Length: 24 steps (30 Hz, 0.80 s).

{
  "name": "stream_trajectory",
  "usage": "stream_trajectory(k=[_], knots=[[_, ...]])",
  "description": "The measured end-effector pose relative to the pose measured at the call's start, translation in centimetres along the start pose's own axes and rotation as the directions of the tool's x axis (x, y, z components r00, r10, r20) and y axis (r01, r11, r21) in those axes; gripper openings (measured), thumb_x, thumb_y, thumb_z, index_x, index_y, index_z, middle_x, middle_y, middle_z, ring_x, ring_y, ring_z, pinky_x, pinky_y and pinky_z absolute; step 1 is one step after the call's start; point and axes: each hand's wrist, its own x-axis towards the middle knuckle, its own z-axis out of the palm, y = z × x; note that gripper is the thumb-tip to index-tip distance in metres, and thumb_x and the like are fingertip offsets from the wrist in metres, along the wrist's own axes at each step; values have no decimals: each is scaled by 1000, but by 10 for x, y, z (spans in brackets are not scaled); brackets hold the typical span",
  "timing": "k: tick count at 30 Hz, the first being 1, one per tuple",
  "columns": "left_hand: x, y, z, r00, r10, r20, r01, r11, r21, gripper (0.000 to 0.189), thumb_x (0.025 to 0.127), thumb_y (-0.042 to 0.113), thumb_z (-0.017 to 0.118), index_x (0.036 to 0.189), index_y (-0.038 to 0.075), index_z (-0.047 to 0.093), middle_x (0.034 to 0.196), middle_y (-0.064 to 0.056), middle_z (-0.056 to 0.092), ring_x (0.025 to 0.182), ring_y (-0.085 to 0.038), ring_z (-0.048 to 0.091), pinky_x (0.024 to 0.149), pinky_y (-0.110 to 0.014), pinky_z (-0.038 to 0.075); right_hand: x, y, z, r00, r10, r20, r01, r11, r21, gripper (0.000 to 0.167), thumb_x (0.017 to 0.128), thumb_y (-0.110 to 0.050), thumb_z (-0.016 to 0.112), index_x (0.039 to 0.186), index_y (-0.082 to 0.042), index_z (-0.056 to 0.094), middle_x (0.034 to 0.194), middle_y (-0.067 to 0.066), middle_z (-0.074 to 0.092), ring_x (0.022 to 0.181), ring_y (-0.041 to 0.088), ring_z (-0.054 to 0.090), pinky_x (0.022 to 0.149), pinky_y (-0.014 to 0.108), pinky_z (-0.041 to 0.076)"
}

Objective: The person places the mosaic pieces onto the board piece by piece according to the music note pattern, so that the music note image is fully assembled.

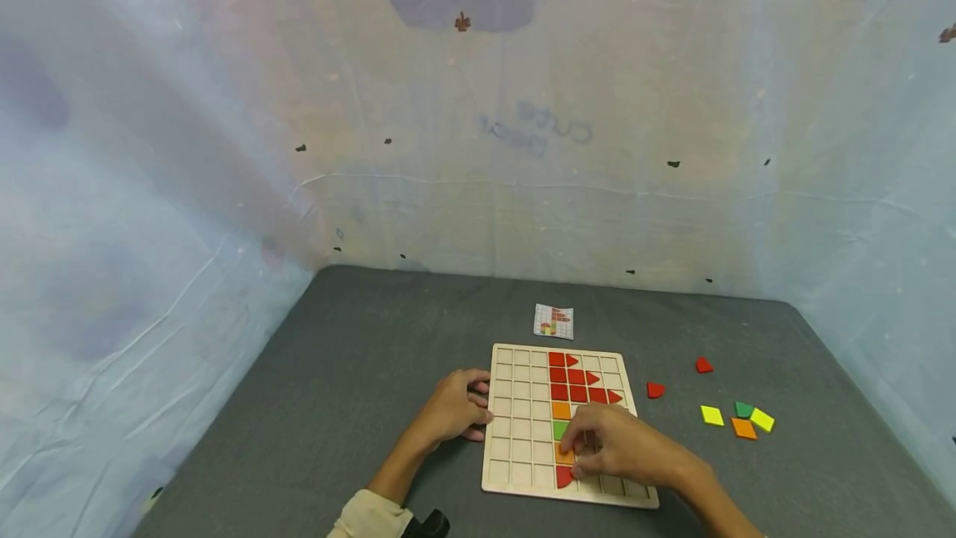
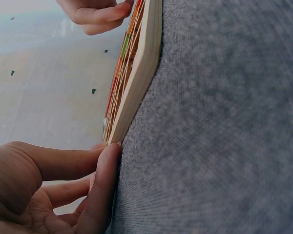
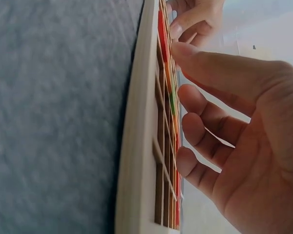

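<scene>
Six loose tiles (image 1: 712,416) lie on the grey table (image 1: 388,339) at the right of the frame. At lower centre is the wooden board (image 1: 520,408), its left edge pinched by the left hand (image 1: 451,410). The right hand (image 1: 618,443) bends over an orange tile (image 1: 563,458), thumb beside a red tile (image 1: 563,478); whether it pinches either, I cannot tell.

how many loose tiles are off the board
6, right of the board: a red tile beside it, another red tile farther back, one yellow tile, then green tile, orange tile and second yellow tile clustered; right arm may hide others.
</scene>
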Motion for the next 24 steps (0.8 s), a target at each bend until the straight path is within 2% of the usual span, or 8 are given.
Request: stream_trajectory(k=[10, 17, 24], knots=[[-1, 1, 0, 1000, 7, 4, -7, 1000, 2, 64, 84, -13, 77, 144, -8, 57, 121, -17, 60, 100, -24, 67, 59, -37, 66, -6, 12, -14, 997, 26, -69, -25, 999, 20, 23, 86, -27, 89, 106, -23, 77, 100, -8, 71, 90, 11, 63, 77, 25, 56], [-1, 2, 0, 1000, 17, 1, -17, 1000, 9, 63, 83, -13, 77, 143, -9, 57, 121, -17, 60, 101, -25, 67, 58, -36, 66, -11, 19, -27, 993, 58, -107, -55, 998, 29, 26, 87, -29, 88, 109, -21, 78, 103, -5, 72, 89, 13, 62, 74, 25, 53], [-1, 1, 0, 1000, 12, -3, -12, 1000, 5, 63, 83, -13, 77, 143, -8, 57, 121, -17, 60, 101, -25, 67, 58, -37, 67, -22, 30, -44, 978, 90, -189, -96, 995, -25, 29, 87, -29, 89, 112, -19, 78, 105, -3, 72, 88, 16, 62, 69, 25, 52]])
